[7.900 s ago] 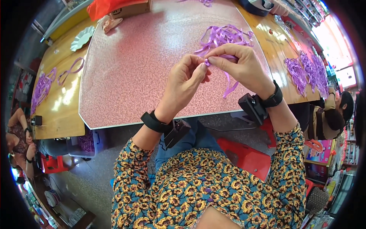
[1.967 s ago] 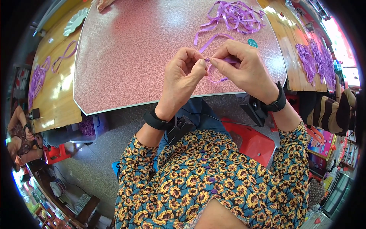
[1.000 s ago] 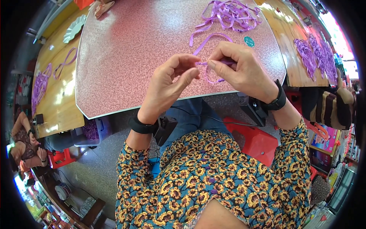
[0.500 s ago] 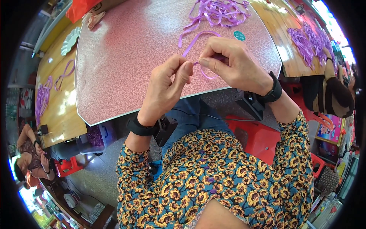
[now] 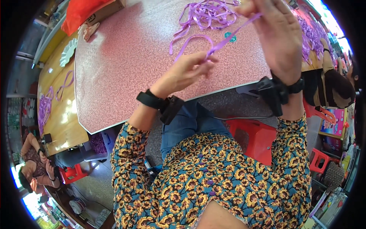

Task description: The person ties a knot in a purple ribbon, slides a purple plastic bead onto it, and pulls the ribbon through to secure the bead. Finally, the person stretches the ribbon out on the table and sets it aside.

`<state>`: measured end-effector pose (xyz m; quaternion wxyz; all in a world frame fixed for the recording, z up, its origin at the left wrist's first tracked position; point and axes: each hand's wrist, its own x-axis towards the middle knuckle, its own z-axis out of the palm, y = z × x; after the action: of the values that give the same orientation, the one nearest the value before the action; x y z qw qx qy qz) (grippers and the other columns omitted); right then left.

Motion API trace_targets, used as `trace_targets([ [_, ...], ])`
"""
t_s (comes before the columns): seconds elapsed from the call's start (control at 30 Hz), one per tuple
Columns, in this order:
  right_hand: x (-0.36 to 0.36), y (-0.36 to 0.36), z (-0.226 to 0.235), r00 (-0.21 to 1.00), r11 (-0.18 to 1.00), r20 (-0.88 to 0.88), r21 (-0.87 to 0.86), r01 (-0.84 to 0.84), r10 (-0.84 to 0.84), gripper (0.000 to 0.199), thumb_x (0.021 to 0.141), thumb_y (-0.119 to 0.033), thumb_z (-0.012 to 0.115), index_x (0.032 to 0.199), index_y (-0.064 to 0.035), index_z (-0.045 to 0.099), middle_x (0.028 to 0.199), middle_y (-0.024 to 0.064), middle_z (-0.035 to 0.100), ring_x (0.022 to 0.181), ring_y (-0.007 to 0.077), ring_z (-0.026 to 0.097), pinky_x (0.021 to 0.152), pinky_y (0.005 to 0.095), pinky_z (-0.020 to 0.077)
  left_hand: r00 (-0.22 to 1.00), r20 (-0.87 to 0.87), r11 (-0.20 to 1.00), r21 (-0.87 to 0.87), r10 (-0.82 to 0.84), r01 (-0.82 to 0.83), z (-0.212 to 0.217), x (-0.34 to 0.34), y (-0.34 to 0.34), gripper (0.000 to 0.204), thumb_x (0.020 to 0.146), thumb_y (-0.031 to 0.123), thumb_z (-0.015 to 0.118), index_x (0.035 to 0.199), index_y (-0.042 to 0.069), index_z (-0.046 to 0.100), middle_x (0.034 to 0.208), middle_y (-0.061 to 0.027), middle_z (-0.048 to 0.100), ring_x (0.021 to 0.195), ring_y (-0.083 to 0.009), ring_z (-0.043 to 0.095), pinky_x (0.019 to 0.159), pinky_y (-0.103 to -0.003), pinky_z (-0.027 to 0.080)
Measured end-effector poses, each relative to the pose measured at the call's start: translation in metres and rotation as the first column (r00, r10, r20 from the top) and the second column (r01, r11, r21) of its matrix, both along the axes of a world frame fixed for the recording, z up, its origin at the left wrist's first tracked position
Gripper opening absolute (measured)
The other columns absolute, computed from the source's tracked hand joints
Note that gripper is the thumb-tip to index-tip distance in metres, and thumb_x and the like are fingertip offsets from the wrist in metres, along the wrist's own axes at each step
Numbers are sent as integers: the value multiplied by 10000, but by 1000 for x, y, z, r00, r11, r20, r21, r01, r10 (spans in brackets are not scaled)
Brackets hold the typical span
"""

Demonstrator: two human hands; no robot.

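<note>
A purple ribbon [image 5: 232, 37] runs taut on a slant between my two hands above the pink speckled table. My left hand [image 5: 188, 72] is closed on its lower end, with the fingers bent and the ribbon passing at the fingertips. Farther out and to the right, my right hand [image 5: 278, 38] is raised and closed on the upper end; motion blurs some of its fingers. From beside my left hand a loose curve of ribbon lies on the tabletop. Beyond it sits a tangled pile of purple ribbon [image 5: 207, 15].
A green round piece [image 5: 230, 37] lies on the pink table [image 5: 118, 84]. An orange bag [image 5: 80, 17] and a cardboard box [image 5: 108, 11] are at the far left. Wooden tables on both sides hold more ribbon [image 5: 45, 105], with other people seated there. A red stool [image 5: 257, 139] stands beside me.
My hands have moved apart: the right swung up and to the right, drawing the ribbon out straight, while the left shifted slightly right and its fingers loosened a little.
</note>
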<state>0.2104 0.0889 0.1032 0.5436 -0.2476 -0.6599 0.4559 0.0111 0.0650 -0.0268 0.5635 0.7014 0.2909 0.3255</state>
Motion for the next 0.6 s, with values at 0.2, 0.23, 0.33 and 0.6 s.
trace_targets([
  [0.2, 82, 16, -19, 935, 992, -348, -126, 32, -74, 164, 989, -138, 551, 1045, 12, 588, 797, -4, 505, 749, 105, 508, 846, 310, 464, 941, 103, 944, 29, 323, -327, 8, -71, -10, 261, 1031, 212, 489, 899, 18, 603, 747, 7, 529, 681, -79, 504, 619, -231, 431],
  [0.23, 96, 22, -32, 939, 979, -325, -197, 52, -115, 181, 992, -154, 544, 1045, 16, 578, 800, 1, 502, 759, 116, 513, 876, 334, 455, 943, 104, 947, 29, 316, -320, 7, -83, -13, 261, 1031, 212, 489, 899, 18, 603, 747, 7, 529, 681, -79, 504, 619, -231, 431],
  [0.33, 113, 32, -70, 934, 934, -298, -347, 86, -197, 164, 987, -158, 551, 1013, 2, 574, 809, 13, 527, 765, 130, 535, 879, 348, 461, 912, -24, 911, 61, 410, -408, 0, -121, -29, 276, 1043, 224, 462, 857, 38, 544, 730, 23, 474, 661, -70, 439, 600, -232, 369],
  [0.6, 144, 60, -145, 933, 758, -31, -593, 272, -359, 226, 959, -135, 577, 1137, 5, 588, 952, 80, 629, 906, 169, 615, 921, 328, 491, 702, -282, 752, 144, 654, -643, -13, -188, -67, 203, 1026, 204, 482, 967, 31, 572, 766, 15, 505, 717, -71, 470, 660, -219, 398],
])
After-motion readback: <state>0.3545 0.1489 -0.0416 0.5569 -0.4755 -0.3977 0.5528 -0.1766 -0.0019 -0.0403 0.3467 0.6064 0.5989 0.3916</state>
